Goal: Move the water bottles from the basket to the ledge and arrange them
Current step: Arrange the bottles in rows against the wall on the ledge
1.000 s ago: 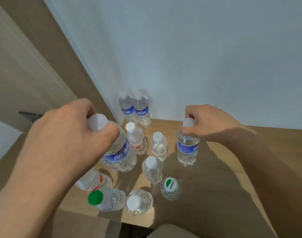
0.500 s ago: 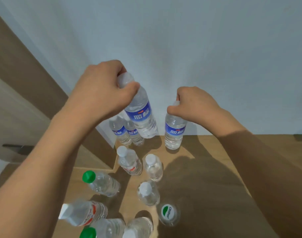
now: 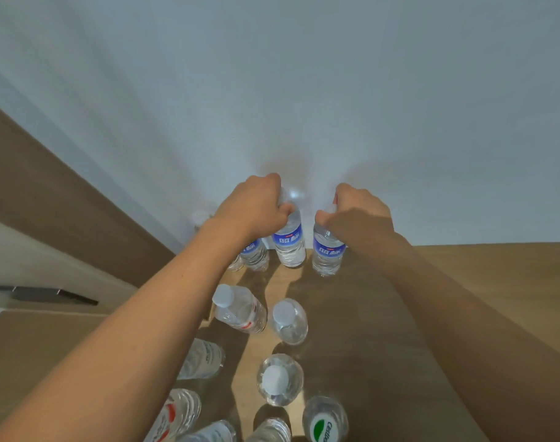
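Each hand grips a blue-label bottle by its top against the white wall (image 3: 304, 90): left hand (image 3: 251, 207) on one bottle (image 3: 289, 245), right hand (image 3: 356, 215) on another (image 3: 328, 255). More bottles crowd the wooden ledge (image 3: 463, 282) nearer us; the green-topped bottle (image 3: 325, 419) reads "Cestbon".

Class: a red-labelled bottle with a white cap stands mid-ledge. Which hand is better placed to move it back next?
Probably the left hand: the red-labelled bottle stands beside the left forearm; the right hand is farther across.

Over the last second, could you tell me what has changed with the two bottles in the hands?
The left hand carried its blue-label bottle from over the front cluster back to the wall, beside the two already there. The right hand moved its bottle back alongside it. Both hands still grip the bottle necks. The other bottles on the ledge stayed put.
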The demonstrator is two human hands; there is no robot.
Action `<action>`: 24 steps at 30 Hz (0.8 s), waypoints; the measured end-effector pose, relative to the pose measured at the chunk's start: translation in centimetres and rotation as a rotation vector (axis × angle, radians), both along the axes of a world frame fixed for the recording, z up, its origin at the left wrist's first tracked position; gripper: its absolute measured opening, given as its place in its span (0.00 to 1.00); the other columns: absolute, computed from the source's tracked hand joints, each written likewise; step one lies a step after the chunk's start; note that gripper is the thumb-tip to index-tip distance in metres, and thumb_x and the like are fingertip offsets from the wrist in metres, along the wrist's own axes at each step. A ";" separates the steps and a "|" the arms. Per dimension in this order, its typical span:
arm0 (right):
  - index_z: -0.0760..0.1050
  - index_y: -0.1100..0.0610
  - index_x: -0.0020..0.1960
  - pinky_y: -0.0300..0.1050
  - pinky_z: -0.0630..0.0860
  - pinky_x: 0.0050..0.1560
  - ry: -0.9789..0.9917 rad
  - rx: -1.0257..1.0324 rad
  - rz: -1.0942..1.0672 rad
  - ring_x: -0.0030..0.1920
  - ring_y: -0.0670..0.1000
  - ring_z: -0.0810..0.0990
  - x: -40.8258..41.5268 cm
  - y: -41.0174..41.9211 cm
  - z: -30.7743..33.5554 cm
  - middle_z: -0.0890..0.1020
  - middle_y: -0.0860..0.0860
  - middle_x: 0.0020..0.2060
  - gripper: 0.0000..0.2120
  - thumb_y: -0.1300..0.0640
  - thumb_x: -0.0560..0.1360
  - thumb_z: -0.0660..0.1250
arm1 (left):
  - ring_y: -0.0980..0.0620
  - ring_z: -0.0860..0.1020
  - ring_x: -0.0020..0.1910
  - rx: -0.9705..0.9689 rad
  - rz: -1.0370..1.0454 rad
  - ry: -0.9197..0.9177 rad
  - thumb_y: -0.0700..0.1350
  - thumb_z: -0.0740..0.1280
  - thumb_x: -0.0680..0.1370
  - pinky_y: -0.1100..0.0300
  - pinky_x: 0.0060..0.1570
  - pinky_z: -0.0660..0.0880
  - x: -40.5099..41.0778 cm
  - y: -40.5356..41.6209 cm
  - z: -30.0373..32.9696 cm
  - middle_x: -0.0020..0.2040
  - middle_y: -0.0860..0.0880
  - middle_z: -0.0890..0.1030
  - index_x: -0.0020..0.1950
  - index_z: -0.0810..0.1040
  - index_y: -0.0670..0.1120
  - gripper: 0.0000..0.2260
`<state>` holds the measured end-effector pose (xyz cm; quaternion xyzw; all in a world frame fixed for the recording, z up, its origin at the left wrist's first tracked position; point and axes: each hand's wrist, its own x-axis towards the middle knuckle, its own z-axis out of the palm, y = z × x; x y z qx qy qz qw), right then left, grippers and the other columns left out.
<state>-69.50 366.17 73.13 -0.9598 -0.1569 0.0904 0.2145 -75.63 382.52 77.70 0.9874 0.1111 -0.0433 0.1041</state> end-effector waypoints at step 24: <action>0.66 0.59 0.58 0.48 0.70 0.43 -0.036 0.111 0.022 0.48 0.60 0.79 -0.7 5.2 -4.3 0.80 0.56 0.49 0.22 0.42 0.78 0.64 | 0.40 0.72 0.39 -0.050 0.089 0.035 0.44 0.63 0.79 0.52 0.37 0.68 0.6 1.9 -6.3 0.40 0.43 0.73 0.50 0.65 0.42 0.08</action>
